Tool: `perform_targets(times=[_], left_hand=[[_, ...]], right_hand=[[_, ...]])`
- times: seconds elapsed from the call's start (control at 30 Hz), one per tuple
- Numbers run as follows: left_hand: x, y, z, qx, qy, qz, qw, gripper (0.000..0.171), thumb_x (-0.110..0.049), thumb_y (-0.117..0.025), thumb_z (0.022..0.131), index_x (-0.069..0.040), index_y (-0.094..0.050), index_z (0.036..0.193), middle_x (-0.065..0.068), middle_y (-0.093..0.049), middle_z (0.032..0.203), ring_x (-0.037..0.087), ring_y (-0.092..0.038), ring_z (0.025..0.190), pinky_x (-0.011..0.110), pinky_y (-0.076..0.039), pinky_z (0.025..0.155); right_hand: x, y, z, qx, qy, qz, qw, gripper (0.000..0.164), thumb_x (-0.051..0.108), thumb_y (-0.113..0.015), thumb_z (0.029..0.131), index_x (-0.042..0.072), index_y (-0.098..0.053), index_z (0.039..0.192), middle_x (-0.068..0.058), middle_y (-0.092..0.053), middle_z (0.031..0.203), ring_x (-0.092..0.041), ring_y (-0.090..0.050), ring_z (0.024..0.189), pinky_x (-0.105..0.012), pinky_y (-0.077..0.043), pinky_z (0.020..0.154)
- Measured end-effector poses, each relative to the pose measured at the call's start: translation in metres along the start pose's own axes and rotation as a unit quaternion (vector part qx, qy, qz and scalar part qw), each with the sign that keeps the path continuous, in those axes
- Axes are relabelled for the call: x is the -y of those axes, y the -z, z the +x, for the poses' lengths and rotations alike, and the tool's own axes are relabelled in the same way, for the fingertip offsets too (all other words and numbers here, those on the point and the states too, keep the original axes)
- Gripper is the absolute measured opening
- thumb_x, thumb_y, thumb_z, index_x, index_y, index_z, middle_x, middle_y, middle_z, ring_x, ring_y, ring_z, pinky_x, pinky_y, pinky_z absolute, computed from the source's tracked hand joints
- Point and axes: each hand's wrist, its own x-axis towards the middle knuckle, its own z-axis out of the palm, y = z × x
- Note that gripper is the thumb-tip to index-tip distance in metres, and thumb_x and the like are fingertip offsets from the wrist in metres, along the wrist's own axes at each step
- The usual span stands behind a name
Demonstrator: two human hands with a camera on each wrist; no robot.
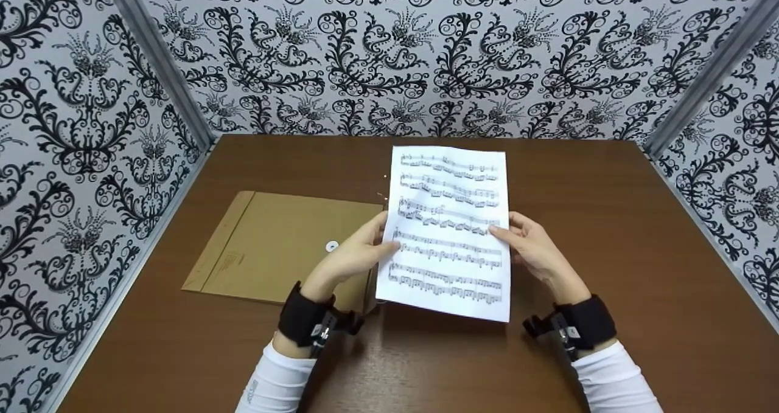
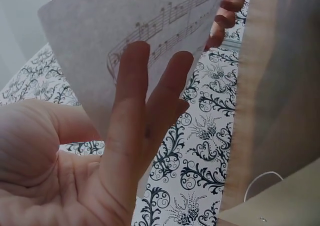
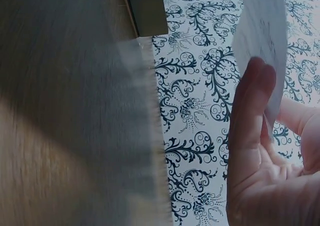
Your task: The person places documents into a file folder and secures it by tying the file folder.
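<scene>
Both hands hold printed sheet music [image 1: 447, 233] up over the table, its staves facing the head camera. At the left edge the left hand [image 1: 359, 249] pinches it, thumb in front; in the left wrist view its fingers [image 2: 132, 81] lie behind the paper, where notes also show. The right hand [image 1: 532, 249] pinches the opposite edge, thumb on the front and fingers [image 3: 255, 86] behind. A brown cardboard envelope [image 1: 286, 242] with a white round button [image 1: 331, 246] lies flat on the left, partly covered by the left hand and the sheet's edge.
The brown wooden table [image 1: 584, 188] is bounded by patterned walls [image 1: 395, 54] at the back and both sides. Grey posts [image 1: 164, 66] stand at the corners. A thin white string [image 2: 262, 176] loops by the envelope in the left wrist view.
</scene>
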Motion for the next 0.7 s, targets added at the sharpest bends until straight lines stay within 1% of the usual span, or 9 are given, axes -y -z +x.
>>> perform_targets(times=[0.1, 0.17, 0.4, 0.5, 0.6, 0.7], left_hand=[[0.0023, 0.0014, 0.001, 0.002, 0.01, -0.005, 0.9999, 0.059, 0.001, -0.042, 0.103, -0.003, -0.022, 0.159, 0.031, -0.058, 0.14, 0.03, -0.072, 0.11, 0.037, -0.062, 0.087], [0.0042, 0.0026, 0.0017, 0.004, 0.012, -0.009, 0.9999, 0.059, 0.002, -0.042, 0.103, -0.003, -0.022, 0.159, 0.031, -0.059, 0.139, 0.032, -0.073, 0.11, 0.039, -0.063, 0.087], [0.007, 0.006, 0.0035, 0.012, 0.01, -0.018, 0.9997, 0.057, 0.002, -0.041, 0.103, -0.002, -0.024, 0.157, 0.033, -0.06, 0.138, 0.04, -0.073, 0.11, 0.045, -0.064, 0.085], [0.0071, 0.0057, 0.004, 0.012, 0.013, -0.02, 0.9996, 0.057, 0.002, -0.041, 0.103, -0.003, -0.024, 0.158, 0.032, -0.06, 0.138, 0.04, -0.073, 0.11, 0.046, -0.064, 0.085], [0.0073, 0.0039, 0.0047, 0.001, 0.02, -0.024, 0.9995, 0.056, 0.0, -0.042, 0.104, -0.003, -0.025, 0.157, 0.032, -0.061, 0.136, 0.035, -0.075, 0.106, 0.045, -0.064, 0.084], [0.0086, 0.0009, 0.0066, -0.024, 0.034, -0.034, 0.9986, 0.053, -0.002, -0.044, 0.105, -0.004, -0.029, 0.155, 0.032, -0.064, 0.132, 0.026, -0.077, 0.097, 0.044, -0.065, 0.081]], right_hand=[[0.0011, 0.0008, -0.0007, 0.009, 0.009, -0.009, 1.0, 0.051, 0.021, -0.06, 0.104, -0.001, -0.042, 0.146, 0.009, -0.08, 0.102, -0.013, -0.079, 0.088, -0.029, -0.064, 0.07], [0.0019, 0.0011, -0.0013, 0.007, 0.013, -0.014, 1.0, 0.054, 0.021, -0.061, 0.103, -0.002, -0.041, 0.148, 0.009, -0.08, 0.102, -0.013, -0.079, 0.088, -0.029, -0.064, 0.07], [0.0055, 0.0017, -0.0031, 0.007, 0.033, -0.009, 0.999, 0.053, 0.016, -0.061, 0.103, -0.006, -0.041, 0.147, 0.008, -0.081, 0.101, -0.012, -0.079, 0.089, -0.028, -0.064, 0.075], [0.006, 0.0015, -0.0034, 0.002, 0.037, -0.006, 0.999, 0.053, 0.013, -0.061, 0.103, -0.007, -0.041, 0.148, 0.009, -0.08, 0.1, -0.011, -0.078, 0.089, -0.027, -0.063, 0.075], [0.0065, 0.0016, -0.0035, -0.009, 0.036, -0.002, 0.999, 0.054, 0.012, -0.06, 0.103, -0.007, -0.039, 0.148, 0.01, -0.08, 0.098, -0.01, -0.078, 0.088, -0.026, -0.063, 0.075], [0.0077, 0.0034, -0.0046, -0.024, 0.031, 0.002, 0.999, 0.056, 0.012, -0.06, 0.103, -0.007, -0.037, 0.15, 0.011, -0.08, 0.096, -0.009, -0.078, 0.086, -0.024, -0.063, 0.075]])
